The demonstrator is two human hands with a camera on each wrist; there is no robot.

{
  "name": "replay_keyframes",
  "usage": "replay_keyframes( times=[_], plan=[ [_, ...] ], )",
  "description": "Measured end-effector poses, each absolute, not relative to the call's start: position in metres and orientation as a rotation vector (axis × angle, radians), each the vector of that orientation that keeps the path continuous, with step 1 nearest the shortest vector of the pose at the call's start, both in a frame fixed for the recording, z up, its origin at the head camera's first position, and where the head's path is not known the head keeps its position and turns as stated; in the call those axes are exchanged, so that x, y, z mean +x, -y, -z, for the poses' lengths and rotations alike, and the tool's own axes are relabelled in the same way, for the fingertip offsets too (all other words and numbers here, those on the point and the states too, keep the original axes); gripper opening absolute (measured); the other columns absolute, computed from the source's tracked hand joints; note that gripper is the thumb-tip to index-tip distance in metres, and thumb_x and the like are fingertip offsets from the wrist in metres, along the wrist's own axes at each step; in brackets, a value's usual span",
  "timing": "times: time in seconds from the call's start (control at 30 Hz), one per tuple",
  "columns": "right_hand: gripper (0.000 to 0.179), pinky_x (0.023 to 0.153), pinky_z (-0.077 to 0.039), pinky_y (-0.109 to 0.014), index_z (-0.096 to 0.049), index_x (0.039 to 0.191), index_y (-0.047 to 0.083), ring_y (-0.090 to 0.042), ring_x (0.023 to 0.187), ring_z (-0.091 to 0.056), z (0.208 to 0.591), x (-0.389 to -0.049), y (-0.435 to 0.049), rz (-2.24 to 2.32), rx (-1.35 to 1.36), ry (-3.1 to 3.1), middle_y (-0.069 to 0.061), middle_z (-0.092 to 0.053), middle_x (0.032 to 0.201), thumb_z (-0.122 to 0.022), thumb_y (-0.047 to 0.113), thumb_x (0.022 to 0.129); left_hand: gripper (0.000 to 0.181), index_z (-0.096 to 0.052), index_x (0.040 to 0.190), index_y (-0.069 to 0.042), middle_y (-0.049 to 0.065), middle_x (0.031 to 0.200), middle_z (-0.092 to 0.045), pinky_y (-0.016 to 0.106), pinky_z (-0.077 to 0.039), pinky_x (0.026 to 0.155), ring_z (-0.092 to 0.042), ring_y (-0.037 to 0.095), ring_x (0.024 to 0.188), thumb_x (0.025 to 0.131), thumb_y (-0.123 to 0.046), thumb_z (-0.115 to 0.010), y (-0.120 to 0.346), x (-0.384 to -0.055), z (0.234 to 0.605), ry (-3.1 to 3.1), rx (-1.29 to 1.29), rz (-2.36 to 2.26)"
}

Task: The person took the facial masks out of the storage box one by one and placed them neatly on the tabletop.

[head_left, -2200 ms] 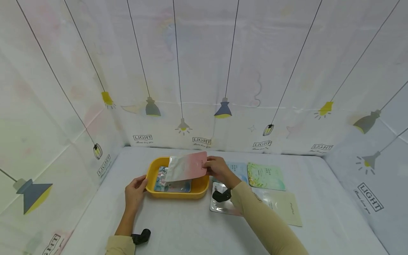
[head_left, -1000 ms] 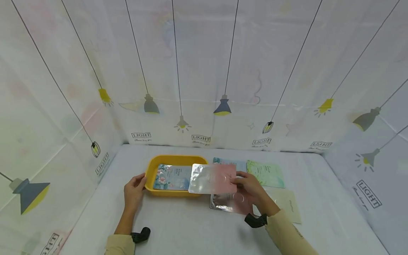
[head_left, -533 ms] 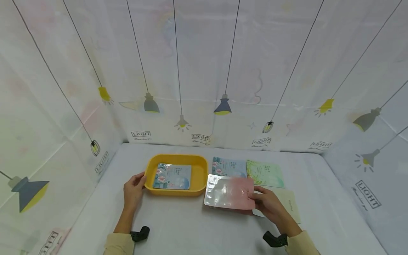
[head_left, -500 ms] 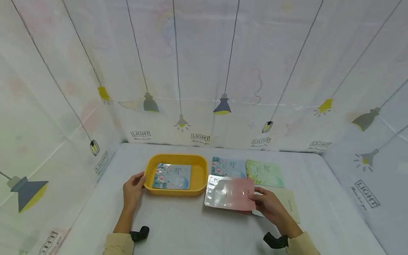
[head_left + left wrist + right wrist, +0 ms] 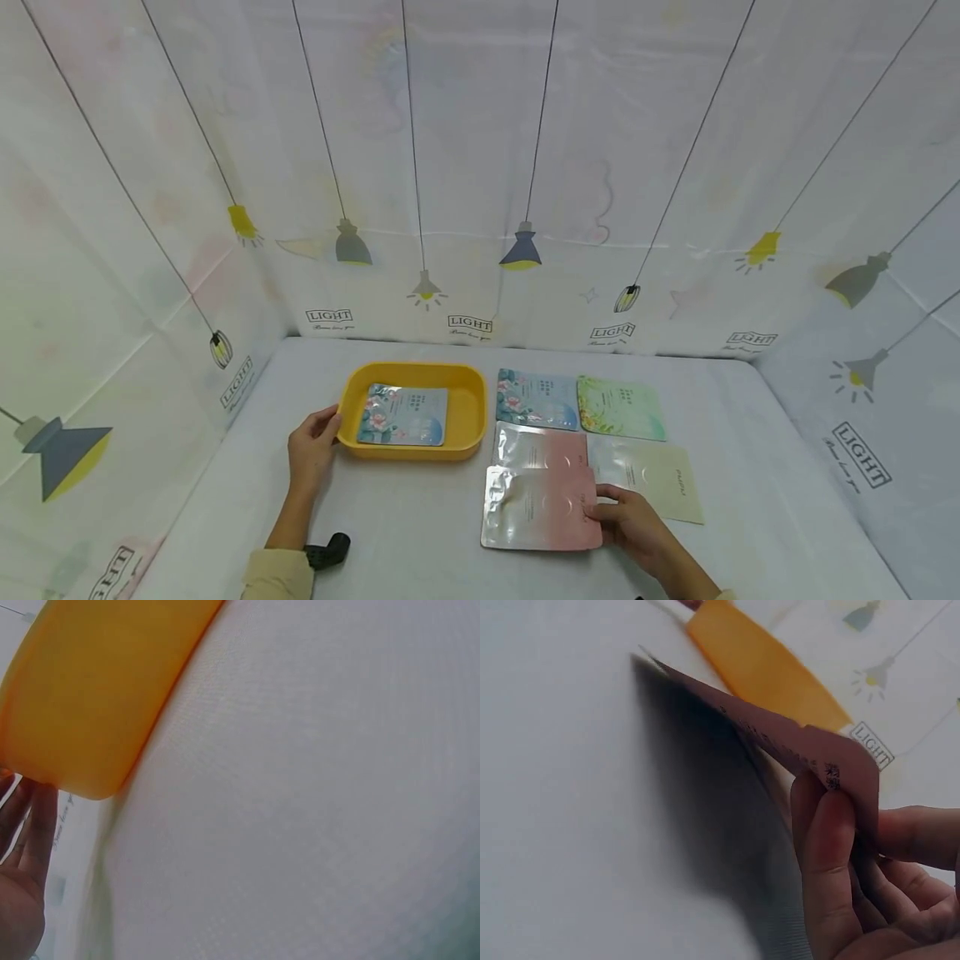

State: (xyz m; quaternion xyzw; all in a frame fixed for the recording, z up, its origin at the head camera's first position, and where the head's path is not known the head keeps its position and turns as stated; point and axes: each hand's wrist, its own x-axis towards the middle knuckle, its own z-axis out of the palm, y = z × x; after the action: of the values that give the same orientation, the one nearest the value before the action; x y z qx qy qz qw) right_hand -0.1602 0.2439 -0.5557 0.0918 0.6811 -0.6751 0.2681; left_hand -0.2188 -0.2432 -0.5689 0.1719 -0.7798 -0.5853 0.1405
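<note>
My right hand (image 5: pixel 632 527) pinches a pink-and-silver sheet mask packet (image 5: pixel 534 518) by its right edge. In the right wrist view this packet (image 5: pixel 776 739) is tilted above the white surface, between thumb and fingers. Just behind it lies another pink packet (image 5: pixel 543 448), partly covered by the held one. My left hand (image 5: pixel 311 452) grips the left end of a yellow tray (image 5: pixel 467 418), thumb at the rim. The left wrist view shows its fingers (image 5: pixel 39 832) against the tray's outer wall. Inside the tray rests a blue floral packet (image 5: pixel 405 417).
Right of the tray, a second blue floral packet (image 5: pixel 537 400) and a green packet (image 5: pixel 621 408) lie side by side. A cream packet (image 5: pixel 663 479) is in front of the green one. Printed fabric walls (image 5: pixel 465 167) enclose the white table (image 5: pixel 405 533) at the back and sides.
My right hand has carried the pink packet from over the tray rightward, then toward me, uncovering part of the other pink packet. The left hand has stayed on the tray.
</note>
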Motion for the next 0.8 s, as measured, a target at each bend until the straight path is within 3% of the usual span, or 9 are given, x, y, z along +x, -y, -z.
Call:
replay_keyframes(
  times=[0.43,0.8],
  plan=[
    [0.044,0.055,-0.057,-0.029,-0.055,0.116,-0.016,-0.013,0.058,-0.065,0.559,-0.145,-0.243,1.594,0.152,-2.085,-0.005,-0.071,0.072,-0.069,0.011,0.085,0.041,-0.062,0.126,-0.007,0.012,0.126,-0.065,0.008,-0.052,0.072,-0.059,-0.005,0.087,0.098,-0.036,-0.057,0.244,-0.218,0.570,2.244,0.502,1.701],
    [0.039,0.050,-0.053,-0.027,-0.059,0.111,-0.017,-0.012,0.050,-0.059,0.552,-0.145,-0.240,1.424,0.173,-2.271,-0.003,-0.064,0.060,-0.069,0.005,0.080,0.040,-0.062,0.126,-0.008,0.010,0.127,-0.065,0.007,-0.052,0.073,-0.064,0.018,0.102,0.098,-0.036,-0.057,0.243,-0.220,0.573,2.257,0.501,1.673]
  ],
)
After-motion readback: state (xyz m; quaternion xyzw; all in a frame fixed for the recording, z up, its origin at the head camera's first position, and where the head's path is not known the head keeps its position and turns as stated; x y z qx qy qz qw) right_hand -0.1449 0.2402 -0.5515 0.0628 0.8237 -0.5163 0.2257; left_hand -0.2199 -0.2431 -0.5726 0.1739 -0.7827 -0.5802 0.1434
